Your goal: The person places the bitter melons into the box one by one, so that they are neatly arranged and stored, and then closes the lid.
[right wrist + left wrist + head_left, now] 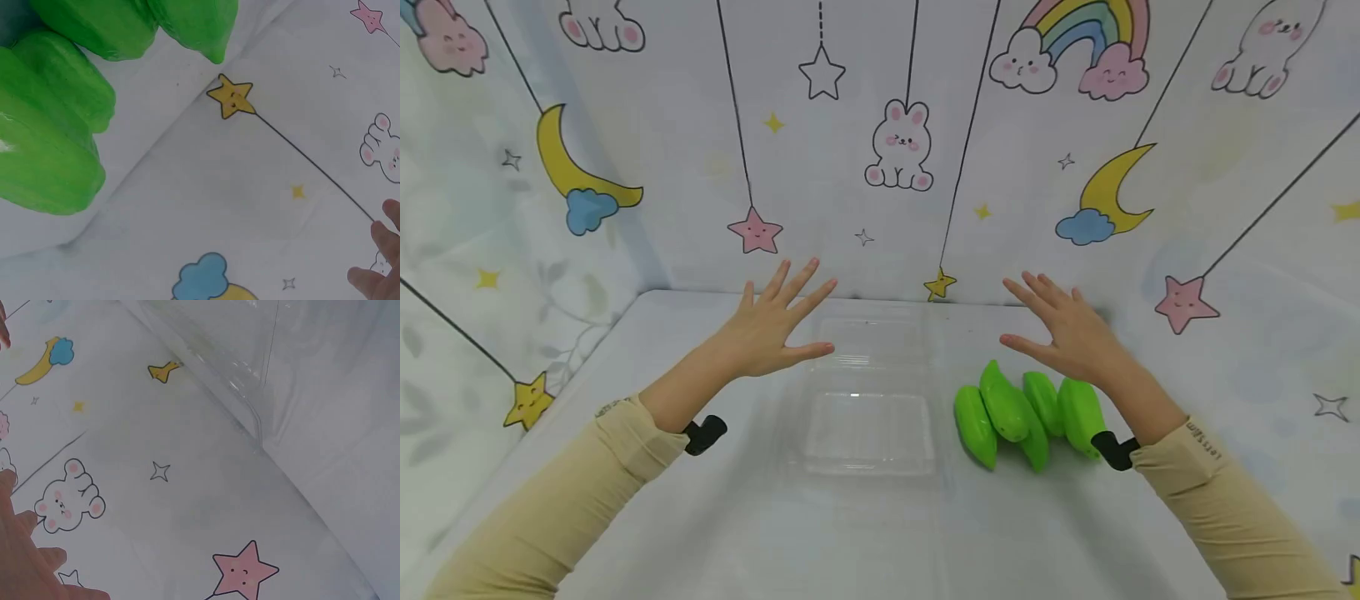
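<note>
My left hand point(767, 325) is raised with its fingers spread, to the left of a clear plastic box point(868, 433) with an open lid point(871, 342) behind it. My right hand point(1067, 329), also raised with fingers extended, is above and behind several glossy bright green, mango-like fruits point(1003, 404). Neither hand holds anything. The fruits lie in a cluster to the right of the box, some overlapping. In the right wrist view, the green fruits point(44, 137) fill the upper left, and fingertips point(369, 281) show at the right edge. Fingers point(50, 556) of the left hand show in the left wrist view.
A white table point(715, 533) holds the box and fruits. Behind it stands a pale wall covering point(820, 167) printed with stars, moons, rabbits and a rainbow. Small black devices point(706, 435) sit at both wrists by the beige sleeves point(580, 492).
</note>
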A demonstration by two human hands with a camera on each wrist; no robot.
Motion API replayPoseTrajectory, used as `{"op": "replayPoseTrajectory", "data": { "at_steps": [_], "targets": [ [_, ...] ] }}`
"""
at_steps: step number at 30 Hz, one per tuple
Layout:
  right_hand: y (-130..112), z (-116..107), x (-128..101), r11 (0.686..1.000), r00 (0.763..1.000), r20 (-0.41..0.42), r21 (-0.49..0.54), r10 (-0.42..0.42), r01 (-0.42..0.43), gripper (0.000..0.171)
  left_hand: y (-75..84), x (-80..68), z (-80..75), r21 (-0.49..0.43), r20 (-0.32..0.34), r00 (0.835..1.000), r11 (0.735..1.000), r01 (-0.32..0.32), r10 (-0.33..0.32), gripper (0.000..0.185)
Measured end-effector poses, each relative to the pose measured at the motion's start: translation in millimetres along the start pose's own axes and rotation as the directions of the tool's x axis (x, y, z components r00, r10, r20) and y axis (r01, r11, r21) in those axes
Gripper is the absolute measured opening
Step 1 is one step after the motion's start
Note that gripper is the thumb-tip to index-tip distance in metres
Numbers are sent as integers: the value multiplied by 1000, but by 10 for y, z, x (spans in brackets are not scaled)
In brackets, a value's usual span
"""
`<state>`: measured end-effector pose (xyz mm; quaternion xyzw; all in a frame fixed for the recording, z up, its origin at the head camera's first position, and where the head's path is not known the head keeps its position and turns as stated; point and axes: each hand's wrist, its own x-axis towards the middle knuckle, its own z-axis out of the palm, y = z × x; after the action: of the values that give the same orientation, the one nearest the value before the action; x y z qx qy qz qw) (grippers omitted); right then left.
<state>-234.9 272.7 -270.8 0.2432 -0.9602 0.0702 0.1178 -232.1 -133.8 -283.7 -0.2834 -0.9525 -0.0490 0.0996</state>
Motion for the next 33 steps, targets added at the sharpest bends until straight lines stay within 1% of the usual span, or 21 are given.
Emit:
{"op": "replayPoseTrajectory", "data": {
  "at_steps": [4, 7, 10, 15, 18, 22, 27, 30, 33],
  "targets": [
    [15, 9, -40, 1000, 1000, -1, 22, -5, 5, 76, -14, -19, 29, -13, -19, 1000, 1000, -13, 12, 82],
    [33, 8, -66, 999, 1000, 3, 37, 7, -7, 76, -22, -41, 46, -27, -22, 1000, 999, -17, 16, 81],
    [52, 15, -75, 999, 1000, 10, 37, 22, -23, 76, -37, -72, 70, -38, -17, 1000, 999, -14, 13, 80],
    [75, 46, -92, 999, 999, 15, 30, 31, -31, 77, -52, -127, 94, -95, -2, 1000, 995, -3, 2, 77],
    [85, 60, -119, 999, 999, 18, 34, 35, -36, 76, -61, -156, 114, -139, 12, 1000, 990, 14, -12, 75],
    [110, 84, -152, 997, 997, 33, 34, 64, -65, 76, -81, -191, 166, -186, 20, 999, 982, 33, -30, 73],
    [133, 118, -199, 993, 993, 66, 48, 102, -105, 76, -114, -243, 251, -241, -2, 999, 970, 39, -40, 72],
    [148, 146, -215, 993, 992, 80, 57, 101, -106, 76, -124, -273, 306, -270, -13, 999, 962, 39, -44, 72],
    [165, 175, -231, 993, 991, 93, 60, 94, -100, 77, -120, -306, 352, -294, -8, 999, 955, 46, -51, 72]
  ]
}}
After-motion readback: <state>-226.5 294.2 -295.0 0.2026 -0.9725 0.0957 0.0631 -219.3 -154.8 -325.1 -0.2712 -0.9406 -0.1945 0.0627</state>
